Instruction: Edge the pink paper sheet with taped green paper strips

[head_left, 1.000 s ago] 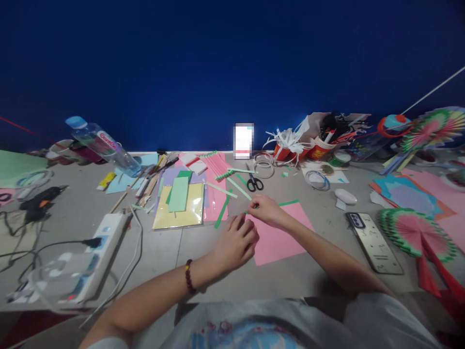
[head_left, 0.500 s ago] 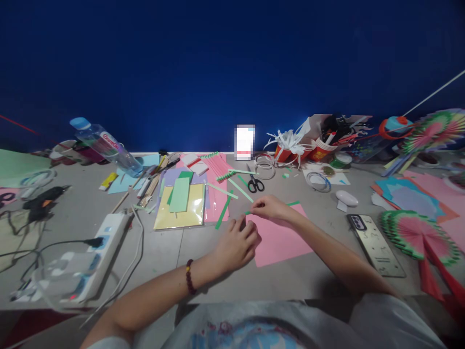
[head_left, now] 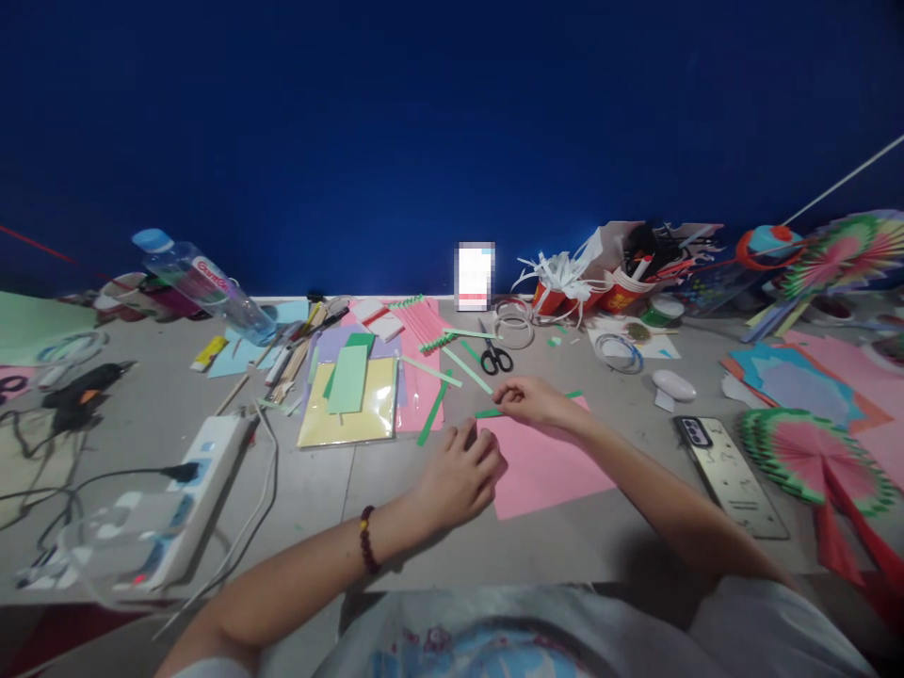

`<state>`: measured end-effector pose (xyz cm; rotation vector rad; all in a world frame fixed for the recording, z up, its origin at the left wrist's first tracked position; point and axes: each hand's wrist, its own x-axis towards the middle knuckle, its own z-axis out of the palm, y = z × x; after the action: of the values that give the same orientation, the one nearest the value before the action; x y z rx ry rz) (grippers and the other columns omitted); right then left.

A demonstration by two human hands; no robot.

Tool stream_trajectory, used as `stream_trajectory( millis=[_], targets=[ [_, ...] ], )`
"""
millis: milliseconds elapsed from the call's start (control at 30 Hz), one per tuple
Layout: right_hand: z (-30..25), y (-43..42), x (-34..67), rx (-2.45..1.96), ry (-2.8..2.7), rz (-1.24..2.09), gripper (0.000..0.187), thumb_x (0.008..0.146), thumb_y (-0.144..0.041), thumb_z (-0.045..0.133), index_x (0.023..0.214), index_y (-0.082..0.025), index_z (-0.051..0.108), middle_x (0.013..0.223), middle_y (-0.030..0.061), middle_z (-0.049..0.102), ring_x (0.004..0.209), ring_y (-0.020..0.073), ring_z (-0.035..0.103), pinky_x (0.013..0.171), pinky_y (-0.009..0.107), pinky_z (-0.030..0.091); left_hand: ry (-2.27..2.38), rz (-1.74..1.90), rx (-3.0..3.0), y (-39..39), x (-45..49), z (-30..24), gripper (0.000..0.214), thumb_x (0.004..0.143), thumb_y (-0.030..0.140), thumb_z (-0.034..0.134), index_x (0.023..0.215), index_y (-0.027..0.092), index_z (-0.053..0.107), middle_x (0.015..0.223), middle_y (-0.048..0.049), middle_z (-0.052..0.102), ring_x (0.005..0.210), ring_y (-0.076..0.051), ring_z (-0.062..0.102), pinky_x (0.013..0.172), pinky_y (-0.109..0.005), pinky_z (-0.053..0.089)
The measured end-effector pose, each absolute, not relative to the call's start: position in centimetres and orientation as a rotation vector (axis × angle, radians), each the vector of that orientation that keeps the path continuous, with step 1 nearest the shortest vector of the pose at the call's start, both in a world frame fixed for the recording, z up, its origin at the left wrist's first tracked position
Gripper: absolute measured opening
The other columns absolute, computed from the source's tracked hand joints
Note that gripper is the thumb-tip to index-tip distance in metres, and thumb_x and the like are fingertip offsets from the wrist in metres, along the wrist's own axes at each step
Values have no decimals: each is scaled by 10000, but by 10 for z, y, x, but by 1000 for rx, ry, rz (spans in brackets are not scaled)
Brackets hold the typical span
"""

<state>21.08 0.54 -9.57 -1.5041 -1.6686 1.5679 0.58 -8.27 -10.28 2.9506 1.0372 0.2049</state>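
Observation:
My right hand [head_left: 535, 403] pinches a thin green paper strip [head_left: 489, 412] that lies along the far edge of a pink paper sheet [head_left: 543, 466] on the grey table. My left hand [head_left: 458, 476], with a bead bracelet on its wrist, rests at the sheet's left edge with its fingers curled and pressing down near the strip's left end. Another green strip [head_left: 432, 414] lies just left of both hands. Black scissors [head_left: 495, 356] lie a little beyond the right hand.
A yellow sheet with green pieces [head_left: 347, 400], pink strips [head_left: 424, 330] and a tilted water bottle [head_left: 204, 282] lie at the left back. A power strip [head_left: 180, 494] with cables is at the near left. A phone [head_left: 727, 471] and folded paper fans [head_left: 805, 452] lie on the right.
My right hand has shifted slightly to the right along the green strip. My left hand has stayed in place at the pink sheet's left edge.

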Motion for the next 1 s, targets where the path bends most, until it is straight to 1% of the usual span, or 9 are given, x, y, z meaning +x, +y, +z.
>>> stream_trajectory(
  millis=[167,333,500,600,867,1000],
  targets=[
    [-100,2,208,-1555,-1716,1429,148,667,-180,594,815,-176,607,607,-49,540,553,94,488,476,193,357,1046,214,2944,-82,6,-104,375,909,348,435,1216,149,513,1249,-158,488,1222,-381,393,897,-476,370],
    [-99,3,204,-1620,-1781,1367,138,652,-140,575,783,-175,601,615,-36,559,554,98,503,471,190,366,1072,228,2928,-82,6,-107,383,889,377,457,1206,172,521,1288,-184,471,1201,-387,416,898,-488,366],
    [-93,2,200,-1679,-1854,1292,170,647,-95,555,787,-179,604,631,-28,584,567,101,518,488,192,370,1112,249,2936,-83,7,-112,494,918,452,409,1300,146,476,1329,-217,461,1215,-393,414,916,-500,353],
    [-91,0,199,-1699,-1895,1251,175,652,-81,556,791,-179,602,633,-27,592,575,104,524,509,197,376,1141,236,2935,-85,8,-115,534,929,485,386,1325,133,461,1341,-230,458,1235,-397,405,921,-492,351],
    [-87,-1,199,-1703,-1929,1234,170,677,-86,566,814,-185,582,624,-32,596,584,113,528,518,203,358,1142,247,2900,-85,8,-115,532,919,477,415,1328,140,462,1351,-233,458,1253,-392,398,935,-491,345],
    [-87,3,199,-1686,-1922,1285,171,676,-89,567,810,-193,548,588,-50,561,553,106,498,503,201,342,1129,273,2881,-84,8,-114,516,911,468,436,1310,143,477,1357,-246,446,1241,-395,412,937,-495,347]
  ],
)
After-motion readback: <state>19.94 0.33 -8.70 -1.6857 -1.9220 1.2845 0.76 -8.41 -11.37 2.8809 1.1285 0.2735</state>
